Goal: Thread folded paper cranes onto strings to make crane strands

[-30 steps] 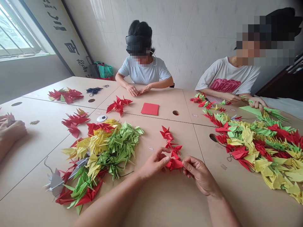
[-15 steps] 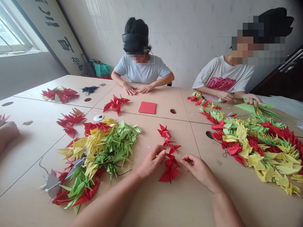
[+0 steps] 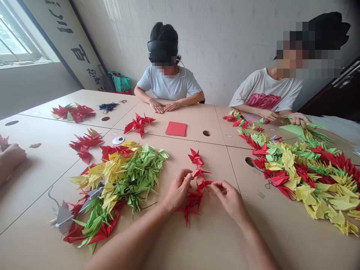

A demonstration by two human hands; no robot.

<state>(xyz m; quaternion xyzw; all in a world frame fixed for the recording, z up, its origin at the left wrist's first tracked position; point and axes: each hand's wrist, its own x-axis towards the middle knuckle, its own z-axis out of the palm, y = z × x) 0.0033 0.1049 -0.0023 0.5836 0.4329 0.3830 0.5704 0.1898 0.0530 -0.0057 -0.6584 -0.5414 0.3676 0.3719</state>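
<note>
Across the tan wooden table (image 3: 197, 240), my left hand (image 3: 177, 189) and right hand (image 3: 229, 197) each pinch the string of red folded-paper cranes (image 3: 197, 187) lying between them, beside a green-and-yellow paper crane heap (image 3: 126, 172).

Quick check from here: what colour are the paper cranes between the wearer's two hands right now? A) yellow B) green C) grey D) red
D: the left hand and right hand both pinch a string of red paper cranes; green and yellow ones lie in the pile to the left.

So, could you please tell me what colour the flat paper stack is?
Red; the flat square paper stack shows in the head view.
</note>
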